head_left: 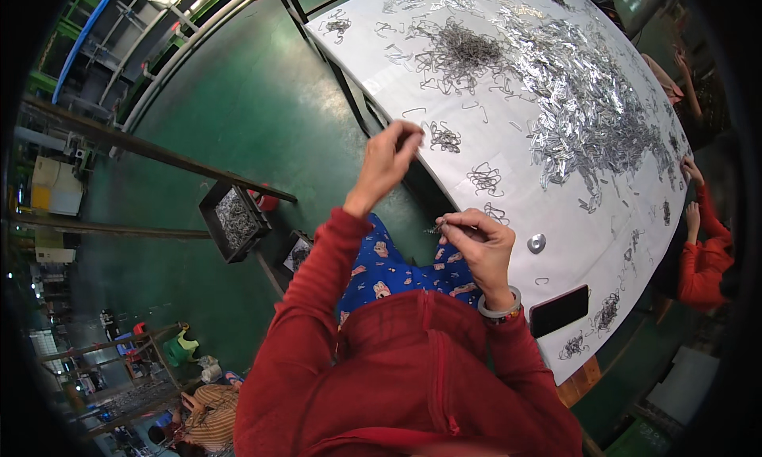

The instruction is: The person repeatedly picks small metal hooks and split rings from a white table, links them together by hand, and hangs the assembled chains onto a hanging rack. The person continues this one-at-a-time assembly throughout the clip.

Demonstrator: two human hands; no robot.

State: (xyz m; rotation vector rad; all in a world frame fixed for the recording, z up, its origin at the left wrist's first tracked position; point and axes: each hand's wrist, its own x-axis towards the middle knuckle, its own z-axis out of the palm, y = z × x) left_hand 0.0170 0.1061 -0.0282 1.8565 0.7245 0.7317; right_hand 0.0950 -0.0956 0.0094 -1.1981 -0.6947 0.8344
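My left hand (389,165) is raised at the table's near edge, fingers curled together and slightly blurred; anything in them is hidden. Just beyond it lies a small pile of bent wire hooks (444,138). In front of my lap, my right hand (482,241) pinches a small shiny metal piece (436,229) between thumb and fingertips; its exact kind is too small to tell. Two more little piles of wire hooks (485,179) lie on the white tabletop (508,207) close to this hand.
A broad heap of shiny metal strips (583,100) and a darker wire-hook heap (468,48) cover the far table. A phone (559,311) and a round metal disc (536,243) lie at right. Co-workers' hands (692,171) rest along the far edge. A black crate (234,219) holds metal parts.
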